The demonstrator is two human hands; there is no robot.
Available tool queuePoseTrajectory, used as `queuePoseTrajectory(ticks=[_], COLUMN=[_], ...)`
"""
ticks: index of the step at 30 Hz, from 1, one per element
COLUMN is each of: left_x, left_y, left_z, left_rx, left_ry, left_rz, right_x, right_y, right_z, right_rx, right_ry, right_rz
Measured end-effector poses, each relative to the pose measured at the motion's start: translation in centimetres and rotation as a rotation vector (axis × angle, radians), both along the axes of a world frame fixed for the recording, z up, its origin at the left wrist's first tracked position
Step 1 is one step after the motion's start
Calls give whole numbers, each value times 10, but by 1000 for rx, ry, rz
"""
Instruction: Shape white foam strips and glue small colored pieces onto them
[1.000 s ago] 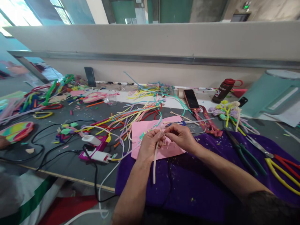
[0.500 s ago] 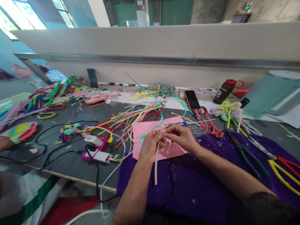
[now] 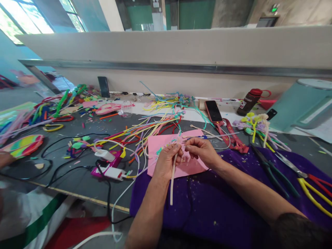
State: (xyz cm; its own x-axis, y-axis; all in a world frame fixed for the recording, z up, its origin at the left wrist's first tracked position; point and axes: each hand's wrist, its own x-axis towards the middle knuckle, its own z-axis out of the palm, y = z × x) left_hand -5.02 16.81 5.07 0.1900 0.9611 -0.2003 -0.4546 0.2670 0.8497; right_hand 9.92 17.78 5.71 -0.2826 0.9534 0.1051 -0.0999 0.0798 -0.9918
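Note:
My left hand (image 3: pixel 168 157) is closed around a cream pipe cleaner (image 3: pixel 172 188), whose long tail hangs down toward the purple cloth (image 3: pixel 207 204). The pipe cleaner's upper end is mostly hidden by my fingers. My right hand (image 3: pixel 203 151) is just to the right, thumb and fingertips pinched together. Anything between those fingertips is too small to make out. Both hands are above a pink sheet (image 3: pixel 153 144) with small coloured pieces on it.
Coloured pipe cleaners (image 3: pixel 145 126) spread behind my hands. Green-handled pliers (image 3: pixel 275 174) and scissors (image 3: pixel 302 174) lie right. A phone (image 3: pixel 213 111), bottle (image 3: pixel 249 101) and teal jug (image 3: pixel 290 103) stand farther back. Left are a power strip (image 3: pixel 111 172), cables and another person's hand (image 3: pixel 6 159).
My right hand has drawn slightly right, opening a small gap from my left fingertips. My left hand keeps its grip on the cream pipe cleaner. The view has shifted a little.

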Motion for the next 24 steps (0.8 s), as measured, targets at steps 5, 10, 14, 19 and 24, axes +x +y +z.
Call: queuePoseTrajectory(ticks=[5,10,14,19,24], left_x=[2,4,4,5,5], left_y=[-1,-3,-3,-2,-3], left_z=[-2,0,1,-3,-5], left_rx=[41,71,77,107,158], left_ry=[51,53,61,73,70], left_rz=[29,40,29,5,-16], right_x=[-1,-2,-1,-1,0], right_y=[0,-1,-1,-1,-1], right_z=[0,1,1,1,1], right_rx=[19,40,70,56,-8], right_ry=[-3,-25,-40,-25,13], right_rz=[-15,-39,-26,-22,22])
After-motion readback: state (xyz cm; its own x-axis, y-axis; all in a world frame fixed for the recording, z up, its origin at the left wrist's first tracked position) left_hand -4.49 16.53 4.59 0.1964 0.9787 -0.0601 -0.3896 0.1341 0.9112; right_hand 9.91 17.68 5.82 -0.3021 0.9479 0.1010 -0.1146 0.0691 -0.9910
